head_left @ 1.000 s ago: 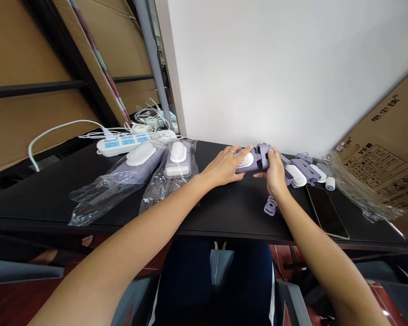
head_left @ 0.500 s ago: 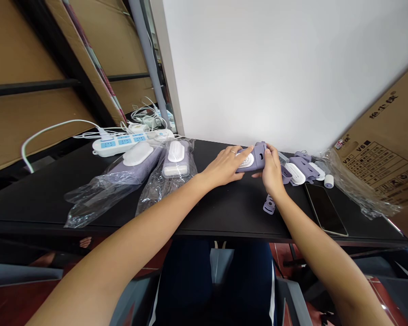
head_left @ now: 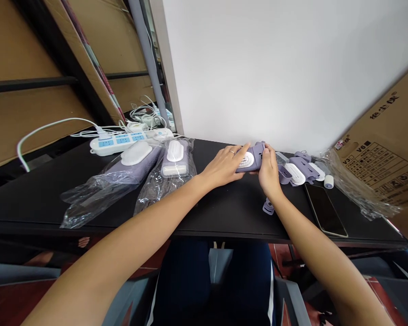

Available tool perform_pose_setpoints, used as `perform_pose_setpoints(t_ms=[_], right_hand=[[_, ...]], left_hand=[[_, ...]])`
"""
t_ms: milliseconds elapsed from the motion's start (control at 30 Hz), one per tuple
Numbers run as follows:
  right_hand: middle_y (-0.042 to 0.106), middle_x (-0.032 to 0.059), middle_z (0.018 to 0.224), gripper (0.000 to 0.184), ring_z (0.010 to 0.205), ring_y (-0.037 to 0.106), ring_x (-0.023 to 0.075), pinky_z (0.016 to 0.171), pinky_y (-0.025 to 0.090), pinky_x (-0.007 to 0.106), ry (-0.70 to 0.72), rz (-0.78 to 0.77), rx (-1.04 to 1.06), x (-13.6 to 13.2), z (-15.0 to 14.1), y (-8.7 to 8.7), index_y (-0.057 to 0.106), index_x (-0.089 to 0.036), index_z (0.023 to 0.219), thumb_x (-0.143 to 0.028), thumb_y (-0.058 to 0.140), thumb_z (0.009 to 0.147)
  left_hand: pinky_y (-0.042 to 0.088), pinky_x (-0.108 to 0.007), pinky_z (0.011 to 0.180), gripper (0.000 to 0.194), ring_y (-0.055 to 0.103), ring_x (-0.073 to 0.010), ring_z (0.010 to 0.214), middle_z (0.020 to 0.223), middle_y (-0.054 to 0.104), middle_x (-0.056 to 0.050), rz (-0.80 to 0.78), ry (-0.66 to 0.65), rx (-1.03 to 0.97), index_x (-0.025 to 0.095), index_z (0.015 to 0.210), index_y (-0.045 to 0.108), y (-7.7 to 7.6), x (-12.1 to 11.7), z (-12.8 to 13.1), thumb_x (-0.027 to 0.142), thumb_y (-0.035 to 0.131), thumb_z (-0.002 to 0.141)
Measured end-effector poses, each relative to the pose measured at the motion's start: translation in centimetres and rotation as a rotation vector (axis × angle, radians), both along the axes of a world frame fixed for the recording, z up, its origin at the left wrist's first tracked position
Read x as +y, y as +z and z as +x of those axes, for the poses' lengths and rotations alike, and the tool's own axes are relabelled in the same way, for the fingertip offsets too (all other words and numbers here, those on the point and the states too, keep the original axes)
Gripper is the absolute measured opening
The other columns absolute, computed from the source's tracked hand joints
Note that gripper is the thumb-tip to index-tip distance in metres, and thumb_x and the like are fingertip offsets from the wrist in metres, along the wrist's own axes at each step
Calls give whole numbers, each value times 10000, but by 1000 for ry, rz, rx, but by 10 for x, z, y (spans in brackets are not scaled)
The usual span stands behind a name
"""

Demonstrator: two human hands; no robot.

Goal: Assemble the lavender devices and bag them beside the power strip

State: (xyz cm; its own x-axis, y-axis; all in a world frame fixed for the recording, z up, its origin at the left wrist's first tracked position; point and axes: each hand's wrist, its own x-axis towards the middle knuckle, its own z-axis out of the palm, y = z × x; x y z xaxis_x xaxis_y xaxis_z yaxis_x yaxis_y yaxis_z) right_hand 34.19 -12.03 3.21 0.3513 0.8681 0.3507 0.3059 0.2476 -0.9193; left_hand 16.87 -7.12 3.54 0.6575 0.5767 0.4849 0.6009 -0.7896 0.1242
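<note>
My left hand (head_left: pixel 222 166) holds the left end of a lilac plastic device (head_left: pixel 255 157), and its fingers rest beside a round white ventilated disc (head_left: pixel 246 160). My right hand (head_left: pixel 268 174) grips the device's right end and hides part of it. Just right of my right hand lie loose lilac plastic parts (head_left: pixel 302 166) and a white oval cover (head_left: pixel 294 174). A small lilac piece (head_left: pixel 268 206) lies partly behind my right wrist. Several items are still in clear plastic bags, including a lilac unit with a white oval top (head_left: pixel 173 158).
A black table (head_left: pixel 224 217) runs across the view, with a black smartphone (head_left: pixel 324 209) and a small white roll (head_left: pixel 328 181) on it. A white power strip (head_left: pixel 115 145) and tangled cables lie at the back left. A cardboard box (head_left: pixel 384 167) leans in at right.
My right hand has shifted slightly left along the lilac device, covering more of it, and my left fingers have lifted a little. The whole view has shifted slightly as my head moved.
</note>
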Motion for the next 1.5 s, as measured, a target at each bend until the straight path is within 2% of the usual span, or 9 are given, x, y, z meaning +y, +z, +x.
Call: perform_pose_setpoints(t_ms=[333,567,833,967,1067,1167,1267,1367,1500], right_hand=[[544,112,1449,637,1159,659,281,649,649,329,44,-47,-10,3,2,0,449,-330,1536,-674,403,1001],[612,32,941,626,808,612,200,479,571,249,208,-247,-62,-3,16,20,520,-334,1453,-513,680,875],[649,76,1106,586,897,689,236,580,620,327,317,-408,-46,-10,13,22,547,-312,1350,-541,735,844],[681,110,1141,528,1019,670,273,832,614,449,93,-239,-362,7,40,21,633,-263,1323,-572,624,895],[680,174,1273,509,1204,640,312,1080,480,527,-351,-140,-587,13,86,30,662,-198,1336,-475,563,920],[628,216,1414,485,1366,543,416,1123,369,658,-778,-323,-674,7,144,38,719,-210,1302,-437,524,920],[535,279,1517,471,1468,421,469,1165,266,689,-871,-598,-640,-2,196,35,766,-168,1222,-440,576,887],[512,339,1514,469,1489,384,484,1111,312,693,-913,-720,-504,-7,228,25,764,-145,1220,-421,630,865],[639,326,1359,425,1412,480,473,1038,390,718,-961,-645,-466,-9,234,20,761,-146,1201,-370,625,867]], left_hand=[[434,-479,1118,868,490,-356,1396,1563,503,-177,-51,39,0,198,1645,307,6,-1,-3,326,718,891],[381,-473,1170,867,452,-327,1434,1573,503,-127,-83,-57,98,258,1648,329,14,8,-25,302,743,887],[340,-450,1197,839,450,-296,1438,1569,505,-108,-86,-102,138,292,1638,354,14,11,-29,266,726,886],[342,-470,1192,818,462,-310,1427,1562,514,-115,-61,-82,159,280,1630,375,12,12,-30,266,719,889],[348,-477,1185,823,458,-319,1431,1584,497,-118,-56,-67,151,287,1641,353,11,13,-30,306,716,903],[349,-454,1186,819,454,-307,1437,1580,507,-112,-56,-67,142,285,1646,342,12,14,-31,324,708,915],[346,-456,1193,817,452,-306,1445,1581,510,-111,-63,-62,158,282,1642,353,14,14,-31,317,713,909],[357,-463,1184,810,464,-310,1434,1574,519,-111,-59,-59,154,287,1638,361,14,14,-31,320,707,906],[372,-466,1166,801,481,-317,1412,1565,526,-118,-54,-58,153,278,1632,374,13,16,-31,327,705,905]])
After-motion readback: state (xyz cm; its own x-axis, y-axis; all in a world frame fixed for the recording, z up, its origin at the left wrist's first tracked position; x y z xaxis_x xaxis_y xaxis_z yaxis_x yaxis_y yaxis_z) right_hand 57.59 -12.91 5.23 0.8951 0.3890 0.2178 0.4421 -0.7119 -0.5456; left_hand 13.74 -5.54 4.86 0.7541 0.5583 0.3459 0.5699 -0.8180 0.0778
